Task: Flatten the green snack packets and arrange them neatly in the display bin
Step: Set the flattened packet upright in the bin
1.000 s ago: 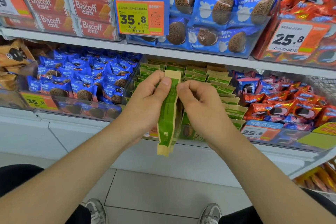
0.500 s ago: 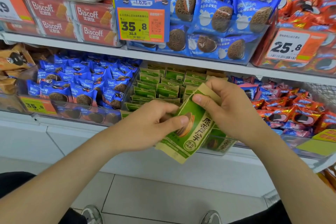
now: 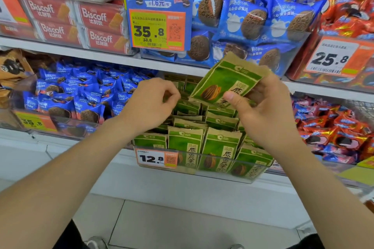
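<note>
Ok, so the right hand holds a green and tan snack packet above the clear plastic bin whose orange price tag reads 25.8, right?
Not quite: the head view shows the orange price tag on the clear plastic bin reading 12.8, not 25.8. The rest stands: the right hand holds the green and tan snack packet above that bin.

Both forearms bare, reaching forward, converging. Left hand (image 3: 149, 103): knuckles up, fingers curled in, thumb near forefinger; can't tell whether it pinches anything. Right hand (image 3: 267, 111): thumb pressed on the front of a packet (image 3: 224, 81), fingers behind, gripping its lower edge. Hands apart.
</note>
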`<state>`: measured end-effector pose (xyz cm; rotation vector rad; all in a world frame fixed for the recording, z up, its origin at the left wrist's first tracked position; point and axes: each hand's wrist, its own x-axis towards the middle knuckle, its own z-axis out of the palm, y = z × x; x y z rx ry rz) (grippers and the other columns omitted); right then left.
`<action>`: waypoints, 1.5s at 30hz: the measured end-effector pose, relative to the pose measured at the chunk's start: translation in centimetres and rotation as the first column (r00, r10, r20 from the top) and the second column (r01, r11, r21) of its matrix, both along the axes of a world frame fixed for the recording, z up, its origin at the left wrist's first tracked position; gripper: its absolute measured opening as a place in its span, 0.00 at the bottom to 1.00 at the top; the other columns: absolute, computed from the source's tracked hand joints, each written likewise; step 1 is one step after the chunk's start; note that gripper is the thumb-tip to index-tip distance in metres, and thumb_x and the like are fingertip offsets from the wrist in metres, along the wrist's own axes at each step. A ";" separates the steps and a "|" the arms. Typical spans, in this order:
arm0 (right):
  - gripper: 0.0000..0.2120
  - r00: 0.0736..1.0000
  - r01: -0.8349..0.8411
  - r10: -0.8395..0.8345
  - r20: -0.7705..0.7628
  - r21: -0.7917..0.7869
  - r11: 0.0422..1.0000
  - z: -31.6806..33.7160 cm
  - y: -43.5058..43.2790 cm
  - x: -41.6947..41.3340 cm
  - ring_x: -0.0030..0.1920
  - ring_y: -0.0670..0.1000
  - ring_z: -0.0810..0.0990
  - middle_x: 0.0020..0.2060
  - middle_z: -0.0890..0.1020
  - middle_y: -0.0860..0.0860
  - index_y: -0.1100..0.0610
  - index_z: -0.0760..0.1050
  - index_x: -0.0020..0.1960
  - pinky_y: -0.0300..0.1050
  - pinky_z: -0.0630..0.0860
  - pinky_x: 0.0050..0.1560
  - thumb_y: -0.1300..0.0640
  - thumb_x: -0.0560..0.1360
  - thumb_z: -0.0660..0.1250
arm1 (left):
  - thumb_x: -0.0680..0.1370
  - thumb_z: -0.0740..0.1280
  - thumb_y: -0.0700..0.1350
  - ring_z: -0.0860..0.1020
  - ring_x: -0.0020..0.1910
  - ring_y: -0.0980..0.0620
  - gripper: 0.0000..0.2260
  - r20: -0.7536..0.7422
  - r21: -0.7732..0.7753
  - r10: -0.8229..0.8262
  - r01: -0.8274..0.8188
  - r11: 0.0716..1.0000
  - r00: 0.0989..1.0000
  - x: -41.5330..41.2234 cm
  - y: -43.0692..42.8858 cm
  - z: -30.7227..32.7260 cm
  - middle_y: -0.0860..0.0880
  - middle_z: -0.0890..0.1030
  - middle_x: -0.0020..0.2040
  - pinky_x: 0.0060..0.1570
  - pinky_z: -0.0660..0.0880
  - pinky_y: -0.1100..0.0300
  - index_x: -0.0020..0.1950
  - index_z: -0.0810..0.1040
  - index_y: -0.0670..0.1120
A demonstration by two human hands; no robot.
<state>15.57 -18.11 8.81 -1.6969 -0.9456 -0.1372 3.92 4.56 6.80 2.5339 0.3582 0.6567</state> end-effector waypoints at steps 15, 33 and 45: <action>0.12 0.914 0.243 -0.076 0.398 -0.389 0.889 -2.4 6.6 2.7 0.43 0.43 0.77 0.50 0.87 0.47 0.53 0.85 0.59 0.39 0.71 0.53 0.51 0.78 0.77 | 0.71 0.79 0.63 0.76 0.63 0.50 0.09 -0.348 0.208 0.130 -0.058 0.976 0.928 2.1 1.3 -0.9 0.61 0.80 0.54 0.71 0.65 0.37 0.46 0.86 0.62; 0.14 0.966 0.118 0.057 0.253 -0.625 0.772 -3.5 8.6 4.3 0.49 0.59 0.79 0.38 0.77 0.44 0.47 0.75 0.66 0.61 0.74 0.61 0.53 0.87 0.54 | 0.86 0.63 0.57 0.72 0.38 0.56 0.21 -0.265 0.107 0.060 -0.032 0.994 0.962 4.4 1.5 -2.4 0.54 0.75 0.35 0.52 0.70 0.45 0.38 0.81 0.49; 0.29 0.971 0.198 0.077 0.227 -0.940 0.279 -2.7 10.3 2.2 0.70 0.59 0.62 0.44 0.71 0.52 0.52 0.76 0.40 0.64 0.56 0.68 0.43 0.85 0.42 | 0.71 0.81 0.58 0.79 0.41 0.52 0.11 -0.154 -0.013 0.026 -0.029 1.000 0.988 3.0 2.3 -2.7 0.59 0.82 0.33 0.53 0.80 0.46 0.34 0.85 0.56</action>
